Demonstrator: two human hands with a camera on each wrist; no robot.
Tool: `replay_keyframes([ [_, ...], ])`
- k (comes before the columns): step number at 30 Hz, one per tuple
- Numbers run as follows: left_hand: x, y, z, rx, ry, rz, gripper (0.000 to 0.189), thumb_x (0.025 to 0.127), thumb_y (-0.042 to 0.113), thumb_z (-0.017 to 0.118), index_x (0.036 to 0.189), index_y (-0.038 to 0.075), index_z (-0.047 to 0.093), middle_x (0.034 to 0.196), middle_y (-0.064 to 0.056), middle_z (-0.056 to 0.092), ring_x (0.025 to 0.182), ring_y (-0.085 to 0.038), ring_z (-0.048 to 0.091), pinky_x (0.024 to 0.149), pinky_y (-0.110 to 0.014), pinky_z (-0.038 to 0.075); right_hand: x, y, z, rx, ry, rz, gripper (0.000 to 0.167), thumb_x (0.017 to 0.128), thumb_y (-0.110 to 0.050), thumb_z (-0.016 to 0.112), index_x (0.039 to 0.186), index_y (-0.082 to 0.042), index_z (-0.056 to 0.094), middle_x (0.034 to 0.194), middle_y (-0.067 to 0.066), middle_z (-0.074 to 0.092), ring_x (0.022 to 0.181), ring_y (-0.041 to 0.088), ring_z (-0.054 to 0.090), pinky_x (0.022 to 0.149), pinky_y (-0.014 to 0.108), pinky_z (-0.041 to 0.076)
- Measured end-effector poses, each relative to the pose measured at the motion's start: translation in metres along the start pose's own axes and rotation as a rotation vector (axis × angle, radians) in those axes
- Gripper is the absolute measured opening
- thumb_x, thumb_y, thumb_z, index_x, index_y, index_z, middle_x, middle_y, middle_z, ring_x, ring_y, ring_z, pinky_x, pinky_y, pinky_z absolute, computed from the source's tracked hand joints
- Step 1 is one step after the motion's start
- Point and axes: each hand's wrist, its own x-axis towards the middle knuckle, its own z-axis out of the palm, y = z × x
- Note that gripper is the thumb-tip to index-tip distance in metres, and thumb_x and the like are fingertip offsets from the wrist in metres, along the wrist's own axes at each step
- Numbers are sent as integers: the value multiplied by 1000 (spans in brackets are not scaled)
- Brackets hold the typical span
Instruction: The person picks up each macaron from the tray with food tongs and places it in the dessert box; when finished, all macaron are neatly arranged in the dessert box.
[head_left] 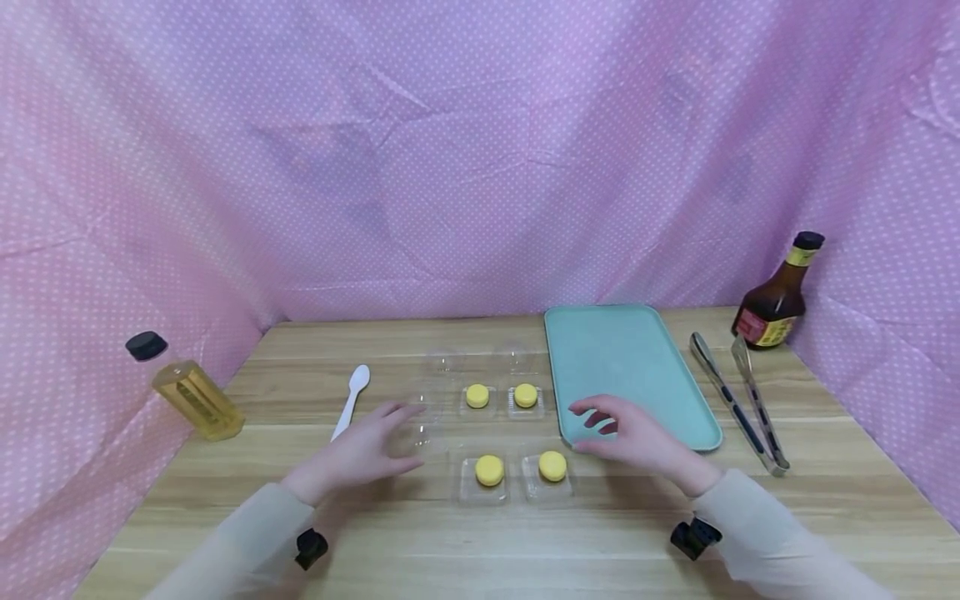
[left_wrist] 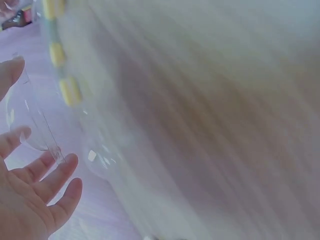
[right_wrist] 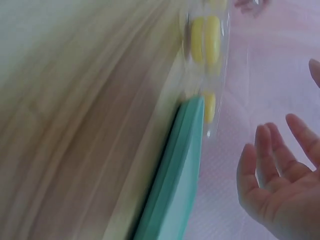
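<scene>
My left hand (head_left: 366,446) is left of the macarons, thumb and fingers spread around the edges of a clear plastic dome lid (left_wrist: 36,117). In the left wrist view, the thumb is at one side of this lid and the fingertips at the other. My right hand (head_left: 626,433) hovers over the near left corner of a pale green tray (head_left: 622,358), fingers loosely bent around nothing. Between the hands, yellow macarons sit in clear square plastic bases: a near left macaron (head_left: 490,471), a near right macaron (head_left: 552,466), a far left macaron (head_left: 477,396) and a far right macaron (head_left: 526,396).
More clear domes, including one dome (head_left: 515,358), stand behind the macarons. A white spoon (head_left: 351,400) and a bottle of yellow liquid (head_left: 198,400) are on the left. Metal tongs (head_left: 738,408) lie right of the tray, with a brown sauce bottle (head_left: 776,300) behind them.
</scene>
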Motion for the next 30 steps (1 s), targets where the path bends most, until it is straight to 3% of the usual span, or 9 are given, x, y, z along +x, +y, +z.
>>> replay_keyframes([
  [5,13,23,2,-31,-1,21,69,79,41,73,137,14,48,136,-15,50,117,-32,56,94,-48,50,6,-13,15,-94,-17,-40,55,80,-28,75,126,-5,56,124,13,58,100,25,58,82,37,54],
  [13,32,56,9,-124,-52,87,72,81,46,70,141,17,43,142,-15,44,126,-34,48,101,-51,45,14,-28,29,-113,-39,-106,65,78,-29,77,133,-5,50,130,12,54,105,29,57,87,43,53],
  [17,38,67,14,-115,-75,88,72,82,50,68,141,18,43,142,-12,45,128,-32,47,102,-49,44,16,-29,32,-101,-47,-110,67,78,-29,77,133,-5,48,134,14,51,106,30,57,87,47,52],
  [22,44,80,20,-86,-83,150,71,82,46,69,141,16,43,135,-5,49,118,-22,54,99,-42,48,16,-28,34,-100,-53,-114,68,79,-29,77,134,-3,47,136,15,50,106,29,57,86,49,52],
  [30,49,93,25,-63,-84,206,74,83,47,69,142,13,41,137,-6,49,120,-23,53,101,-41,46,14,-26,32,-132,-82,-117,68,78,-30,78,135,-6,48,134,13,52,106,25,57,87,48,52],
])
